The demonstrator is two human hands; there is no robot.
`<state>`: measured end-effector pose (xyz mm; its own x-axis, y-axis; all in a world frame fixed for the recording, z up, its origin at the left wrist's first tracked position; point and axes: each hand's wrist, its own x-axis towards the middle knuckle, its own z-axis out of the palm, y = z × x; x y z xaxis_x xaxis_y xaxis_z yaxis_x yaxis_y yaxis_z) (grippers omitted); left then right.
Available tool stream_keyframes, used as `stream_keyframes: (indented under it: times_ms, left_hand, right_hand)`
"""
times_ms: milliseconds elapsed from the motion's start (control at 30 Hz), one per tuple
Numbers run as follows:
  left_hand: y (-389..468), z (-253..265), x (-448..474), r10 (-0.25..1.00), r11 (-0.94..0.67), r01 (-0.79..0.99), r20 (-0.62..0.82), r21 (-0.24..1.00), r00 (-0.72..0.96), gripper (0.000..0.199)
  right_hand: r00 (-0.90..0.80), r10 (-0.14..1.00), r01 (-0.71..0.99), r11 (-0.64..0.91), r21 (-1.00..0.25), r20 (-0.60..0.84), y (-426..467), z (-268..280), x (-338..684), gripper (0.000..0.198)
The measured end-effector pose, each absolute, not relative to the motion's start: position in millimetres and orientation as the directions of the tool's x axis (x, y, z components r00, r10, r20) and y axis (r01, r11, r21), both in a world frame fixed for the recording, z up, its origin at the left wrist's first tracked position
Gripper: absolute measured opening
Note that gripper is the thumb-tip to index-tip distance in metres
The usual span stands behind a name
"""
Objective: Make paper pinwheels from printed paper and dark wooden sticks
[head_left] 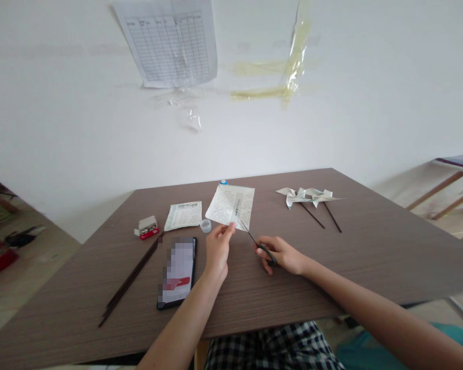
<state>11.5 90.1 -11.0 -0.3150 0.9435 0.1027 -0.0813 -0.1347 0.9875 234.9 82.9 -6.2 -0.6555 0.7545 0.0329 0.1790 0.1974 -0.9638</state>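
Observation:
My left hand (219,246) pinches the lower edge of a square sheet of printed paper (231,204), holding it tilted up above the table. In my right hand (277,254) is a pair of scissors (257,242) with dark handles, my fingers wrapped round them. The blades point up and left to the paper's lower edge, near my left thumb. Whether the blades are open or closed on the paper is hard to make out. Just left of the paper lie a small translucent ring-shaped item (205,225) and another stack of printed paper (184,215).
A phone (178,272) lies left of my left arm. Beyond it are thin dark sticks (129,280) and a small red-and-white box (148,228) of metal bits. Two paper pinwheels (296,197) on sticks lie at right. A blue-capped item (223,182) stands behind the paper, near the wall.

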Motion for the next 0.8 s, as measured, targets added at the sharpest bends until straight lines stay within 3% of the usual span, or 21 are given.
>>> stream_keyframes:
  times_ms: [800]
  left_hand:
    - [90.0, -11.0, 11.0, 0.942, -0.135, -0.092, 0.099, 0.987, -0.321, 0.048]
  right_hand:
    - [-0.647, 0.762, 0.174, 0.18, -0.968, 0.026, 84.2, -9.8, 234.7, 0.056]
